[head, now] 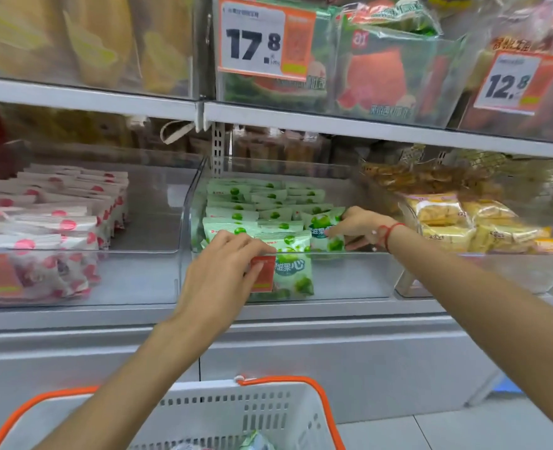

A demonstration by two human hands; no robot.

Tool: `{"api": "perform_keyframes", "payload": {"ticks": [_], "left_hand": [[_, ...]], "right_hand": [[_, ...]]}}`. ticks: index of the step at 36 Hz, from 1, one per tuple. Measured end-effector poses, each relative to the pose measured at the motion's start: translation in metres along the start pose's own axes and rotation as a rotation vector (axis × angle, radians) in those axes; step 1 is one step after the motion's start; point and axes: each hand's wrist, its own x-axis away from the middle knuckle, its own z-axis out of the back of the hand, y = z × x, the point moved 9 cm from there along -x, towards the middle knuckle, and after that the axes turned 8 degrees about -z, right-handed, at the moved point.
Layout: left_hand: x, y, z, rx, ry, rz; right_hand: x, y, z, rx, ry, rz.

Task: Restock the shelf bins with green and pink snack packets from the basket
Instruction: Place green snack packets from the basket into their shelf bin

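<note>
1. Reaching into the clear plastic middle shelf bin (349, 277), the right hand (357, 227) grasps a green snack packet (325, 228) at the right end of the front row.
2. Left hand (223, 271): fingers extended and relaxed, resting on the front green packets (288, 264) at the bin's front wall, over a red label.
3. Pink-dotted white snack packets (48, 222) fill the adjoining left bin.
4. White perforated basket with orange handles (246, 414): below the shelf, between the forearms; one green packet is visible inside.

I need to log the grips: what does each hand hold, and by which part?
Right hand pinches a green packet at its right edge. Left hand lies on the bin's front wall; a hold cannot be told.
</note>
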Motion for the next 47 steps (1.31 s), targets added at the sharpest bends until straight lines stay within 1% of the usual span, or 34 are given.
{"api": "perform_keyframes", "payload": {"ticks": [2,3,6,8,10,13,14,16,18,21,24,27,28,29,31,33,36,40,43,45,47], "left_hand": [[0.001,-0.001,-0.001,0.006,-0.006,-0.005],[0.001,-0.002,-0.002,0.006,-0.012,-0.003],[0.001,-0.005,-0.004,0.002,-0.022,-0.002],[0.001,-0.006,-0.005,0.004,-0.028,-0.006],[0.001,-0.005,-0.006,0.008,-0.028,-0.006],[0.002,-0.005,-0.005,0.004,-0.024,0.008],[0.002,-0.005,-0.005,-0.002,-0.027,0.008],[0.002,-0.004,-0.005,-0.011,-0.036,0.003],[0.001,-0.004,-0.004,-0.003,-0.054,0.012],[0.001,-0.004,-0.007,0.002,-0.093,0.002],[0.007,0.001,-0.001,0.036,-0.066,-0.039],[0.021,0.007,0.012,0.06,0.036,-0.042],[0.028,0.008,0.018,0.067,0.074,-0.034],[0.035,0.009,0.023,0.074,0.112,-0.024],[0.052,0.009,0.029,0.103,0.171,0.008],[0.072,0.004,0.024,0.14,0.176,0.074],[0.108,-0.012,-0.002,0.207,0.079,0.248],[0.171,-0.036,-0.057,0.227,-0.209,0.517],[0.232,-0.043,-0.103,0.285,-0.494,0.66],[0.275,-0.04,-0.13,0.316,-0.683,0.689],[0.317,-0.033,-0.153,0.316,-0.895,0.677]], "right_hand": [[-0.008,-0.004,-0.01,-0.005,0.007,-0.011],[-0.009,-0.009,-0.014,0.032,0.032,0.001],[-0.017,-0.019,-0.017,0.148,0.148,0.051],[-0.018,-0.02,-0.021,0.108,0.141,0.037],[-0.022,-0.015,-0.028,0.018,0.071,-0.013],[-0.021,-0.012,-0.038,-0.268,-0.138,-0.038],[-0.02,-0.01,-0.037,-0.332,-0.148,-0.047],[-0.019,-0.003,-0.032,-0.298,-0.098,-0.086],[-0.015,0.0,-0.023,-0.205,-0.031,-0.092],[0.001,0.002,-0.005,-0.209,0.015,-0.063],[0.02,0.003,0.018,-0.223,0.163,0.029],[0.07,-0.01,0.034,-0.208,0.35,0.267],[0.089,-0.012,0.033,-0.231,0.373,0.346],[0.108,-0.014,0.028,-0.269,0.361,0.416],[0.139,-0.015,0.007,-0.298,0.282,0.524],[0.155,-0.013,-0.029,-0.215,0.16,0.567],[0.163,-0.001,-0.103,0.021,-0.083,0.553],[0.159,0.041,-0.21,0.392,-0.413,0.477],[0.159,0.083,-0.28,0.634,-0.603,0.408],[0.162,0.109,-0.322,0.725,-0.691,0.365],[0.166,0.13,-0.356,0.762,-0.75,0.337]]}}
